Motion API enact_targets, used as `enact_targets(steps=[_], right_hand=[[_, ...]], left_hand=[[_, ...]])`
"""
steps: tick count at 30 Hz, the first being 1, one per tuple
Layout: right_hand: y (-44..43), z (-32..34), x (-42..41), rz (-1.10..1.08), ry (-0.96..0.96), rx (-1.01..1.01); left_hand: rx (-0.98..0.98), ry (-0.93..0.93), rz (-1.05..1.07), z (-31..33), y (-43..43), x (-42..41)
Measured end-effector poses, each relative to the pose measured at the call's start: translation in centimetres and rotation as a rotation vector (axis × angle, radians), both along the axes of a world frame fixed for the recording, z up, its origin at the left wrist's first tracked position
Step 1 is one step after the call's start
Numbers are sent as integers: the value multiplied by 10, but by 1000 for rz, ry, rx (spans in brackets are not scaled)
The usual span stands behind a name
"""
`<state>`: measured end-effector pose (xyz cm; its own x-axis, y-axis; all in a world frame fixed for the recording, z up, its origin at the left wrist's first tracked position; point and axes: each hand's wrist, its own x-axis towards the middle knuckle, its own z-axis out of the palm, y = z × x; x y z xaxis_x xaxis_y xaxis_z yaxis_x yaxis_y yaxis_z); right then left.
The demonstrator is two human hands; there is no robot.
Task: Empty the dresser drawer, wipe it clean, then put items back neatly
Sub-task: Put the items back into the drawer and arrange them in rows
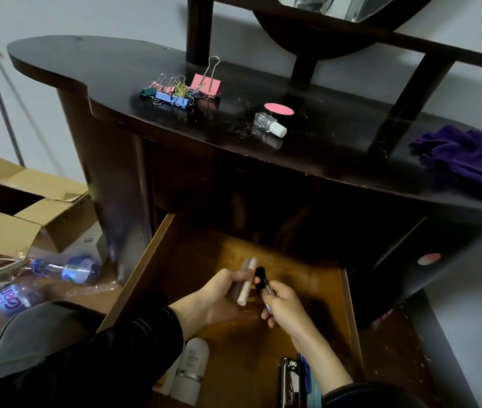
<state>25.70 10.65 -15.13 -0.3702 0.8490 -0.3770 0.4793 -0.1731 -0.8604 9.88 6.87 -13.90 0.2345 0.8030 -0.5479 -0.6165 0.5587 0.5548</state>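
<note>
Left hand (219, 295) grips two pale cylindrical tubes (245, 285); right hand (285, 304) pinches a black-capped pen (261, 277), both above the open wooden drawer (145, 269).

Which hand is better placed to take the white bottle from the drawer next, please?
The left hand: the bottle lies at the drawer's near-left, by that forearm. The right hand is further right, gripping a pen. Left holds two sticks, though.

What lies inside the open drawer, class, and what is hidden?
In the drawer, a white bottle and a dark case lie nearest the camera. Over its floor, the left hand holds two pale sticks, the right hand a dark pen. Hands and sleeves cover the floor beneath.
</note>
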Motion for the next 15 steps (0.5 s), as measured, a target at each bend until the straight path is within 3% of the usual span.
enact_targets(steps=[7, 12, 15], right_hand=[[-1, 4, 0, 252, -42, 90], [8, 10, 16, -54, -18, 249], [9, 10, 22, 16, -147, 481]], left_hand=[[42, 7, -13, -6, 3, 2], [-36, 58, -17, -1, 2, 4], [-20, 221, -246, 2, -2, 6]])
